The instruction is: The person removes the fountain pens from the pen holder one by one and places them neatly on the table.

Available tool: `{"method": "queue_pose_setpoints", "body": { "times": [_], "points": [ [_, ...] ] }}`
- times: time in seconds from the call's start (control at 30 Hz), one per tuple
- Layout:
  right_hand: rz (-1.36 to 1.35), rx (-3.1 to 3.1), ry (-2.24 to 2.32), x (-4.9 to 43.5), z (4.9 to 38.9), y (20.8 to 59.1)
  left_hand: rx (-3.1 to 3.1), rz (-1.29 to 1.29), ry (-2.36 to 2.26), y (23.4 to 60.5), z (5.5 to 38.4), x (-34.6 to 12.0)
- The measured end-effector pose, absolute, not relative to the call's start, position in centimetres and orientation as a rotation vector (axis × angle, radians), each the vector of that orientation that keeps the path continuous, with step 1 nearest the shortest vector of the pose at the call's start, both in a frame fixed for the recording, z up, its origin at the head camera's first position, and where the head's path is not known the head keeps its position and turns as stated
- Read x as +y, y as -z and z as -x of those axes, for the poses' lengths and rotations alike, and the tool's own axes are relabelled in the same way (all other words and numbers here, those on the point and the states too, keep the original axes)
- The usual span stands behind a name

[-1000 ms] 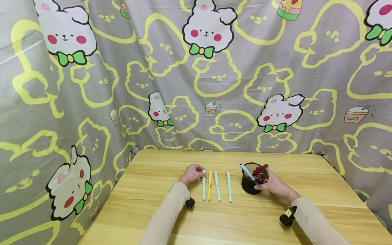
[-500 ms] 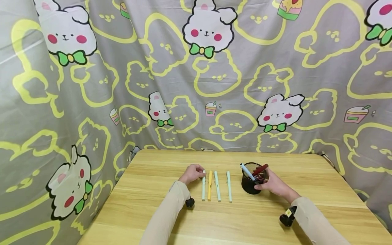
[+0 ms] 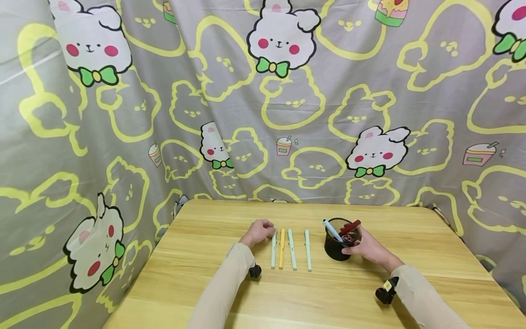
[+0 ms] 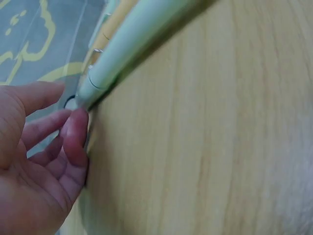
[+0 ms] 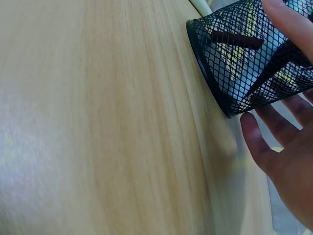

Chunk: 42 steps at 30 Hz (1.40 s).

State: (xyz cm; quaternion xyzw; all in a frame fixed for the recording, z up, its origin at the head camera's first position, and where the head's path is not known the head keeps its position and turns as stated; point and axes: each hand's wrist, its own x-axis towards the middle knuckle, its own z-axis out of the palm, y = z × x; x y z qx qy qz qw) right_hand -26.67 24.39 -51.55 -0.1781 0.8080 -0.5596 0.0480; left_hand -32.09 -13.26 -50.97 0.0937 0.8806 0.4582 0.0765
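Fingers [image 4: 76, 139] loose, the left hand [image 3: 257, 232] hung at the leftmost slim pale-green pen [image 3: 273, 252]; the right hand [image 3: 370, 250] gripped a round black mesh cup [image 3: 336, 252], with room before the light-wooden table's far edge [image 3: 304, 204].

Pen cup [image 3: 334, 252]: rough open mesh, read as metal; base rim [image 5: 206, 71] seen smooth.
Pens [image 3: 292, 251]: read as plastic, smooth, soft sheen shown.
Tabletop [image 3: 296, 299]: wood grain shown, smooth, pale glare picked up.
Backdrop [image 3: 242, 109]: printed cloth, matt, creases seen.
Sleeves [image 3: 222, 290]: matt cloth.
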Motion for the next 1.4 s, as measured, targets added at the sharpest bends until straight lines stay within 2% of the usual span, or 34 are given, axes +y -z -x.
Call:
{"method": "queue_pose_setpoints", "body": {
  "times": [0.17, 0.33, 0.5, 0.87, 1.17, 1.4],
  "points": [
    [0.519, 2.465, 1.700, 24.5, 26.8, 51.7, 2.640, -0.281, -1.423, 50.4, 32.0, -13.1],
    [0.503, 2.470, 1.688, 24.6, 26.9, 51.9, 2.609, -0.387, -1.471, 49.1, 31.5, -12.4],
    [0.533, 2.467, 1.696, 24.5, 27.0, 51.9, 2.573, -0.469, -1.534, 48.1, 31.1, -10.8],
    [0.575, 2.434, 1.731, 24.5, 26.9, 51.7, 2.382, -0.457, -1.788, 46.9, 29.9, -6.6],
    [0.575, 2.439, 1.715, 24.7, 27.0, 51.7, 2.198, -0.433, -1.976, 47.1, 29.5, -3.4],
    [0.540, 2.453, 1.696, 24.6, 27.1, 51.8, 2.162, -0.545, -1.959, 47.1, 29.0, -1.5]
  ]
}}
